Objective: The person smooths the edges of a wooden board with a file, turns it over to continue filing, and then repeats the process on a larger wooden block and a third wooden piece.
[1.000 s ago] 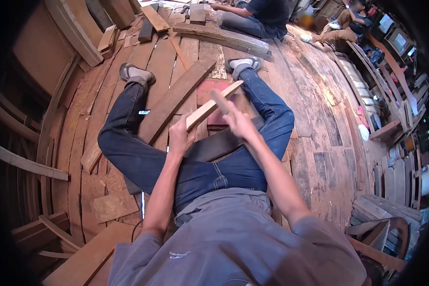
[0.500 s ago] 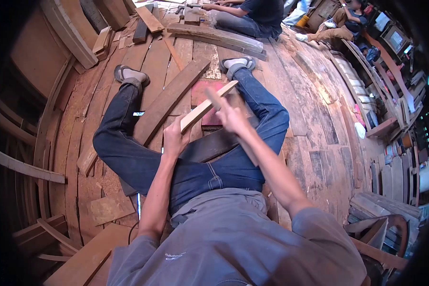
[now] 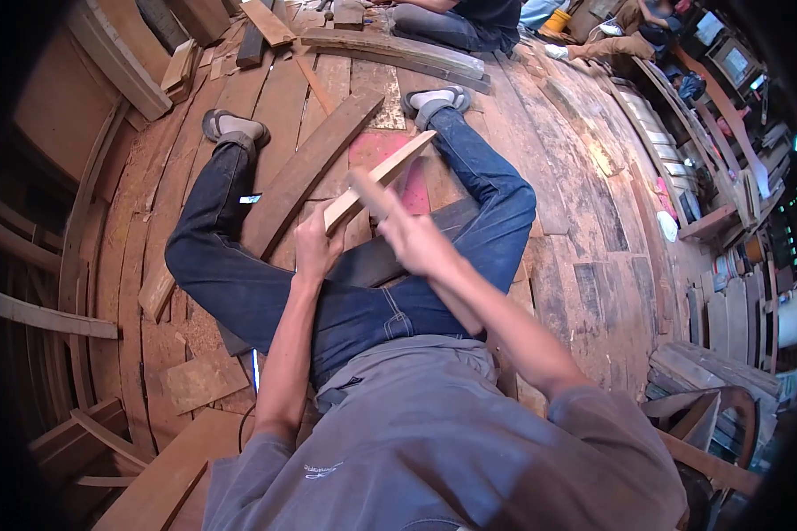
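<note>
My left hand (image 3: 317,243) is closed round the near end of a pale wooden strip (image 3: 407,157), which slants up and away to the right. In my right hand (image 3: 419,246) is a flat, light-brown stick-like piece (image 3: 368,190), blurred by motion; its exact kind I cannot tell. This piece crosses over the pale strip in view, a little beyond my left hand. Below both hands, a dark board (image 3: 456,219) lies between my thighs. Something flat and pink (image 3: 376,149) lies on the floor behind the strip.
A long brown plank (image 3: 314,173) lies between my spread legs. Beyond my feet rest thick beams (image 3: 398,57). One person (image 3: 456,26) sits past them, another (image 3: 633,35) farther right. Boards lean at the left (image 3: 120,53); stacked slats (image 3: 717,376) lie at right.
My right hand and the brown piece have moved left and toward me along the pale strip. My left hand and the strip have shifted slightly left in view.
</note>
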A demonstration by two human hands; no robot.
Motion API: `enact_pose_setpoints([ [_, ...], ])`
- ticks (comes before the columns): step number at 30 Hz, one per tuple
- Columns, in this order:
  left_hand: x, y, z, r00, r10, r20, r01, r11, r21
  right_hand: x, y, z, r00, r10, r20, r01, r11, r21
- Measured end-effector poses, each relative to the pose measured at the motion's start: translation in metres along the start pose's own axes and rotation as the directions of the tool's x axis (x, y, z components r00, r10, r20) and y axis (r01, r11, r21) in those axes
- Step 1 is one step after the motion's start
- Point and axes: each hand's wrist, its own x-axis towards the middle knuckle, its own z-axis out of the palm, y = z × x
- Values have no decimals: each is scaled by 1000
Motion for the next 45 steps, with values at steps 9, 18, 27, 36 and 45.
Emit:
enact_pose_setpoints([
  [9, 2, 8, -3, 1000, 8, 30, -7, 1000, -18, 61, 73, -3, 976, 201, -86, -209, 973, -95],
  [18, 0, 9, 1, 1000, -2, 19, 2, 1000, -7, 33, 42, -9, 979, 189, -74, -188, 982, 25],
  [27, -1, -5, -1, 1000, -9, -19, 9, 1000, 2, 4, -31, 3, 996, 36, 81, -39, 998, 43],
  [36, 4, 15, 0, 991, 91, 94, -94, 995, 34, 51, 79, -13, 959, 278, -48, -281, 955, -90],
  [45, -6, 1, 1, 997, 49, 59, -51, 998, 37, 2, 19, -7, 996, 91, -2, -91, 993, 72],
])
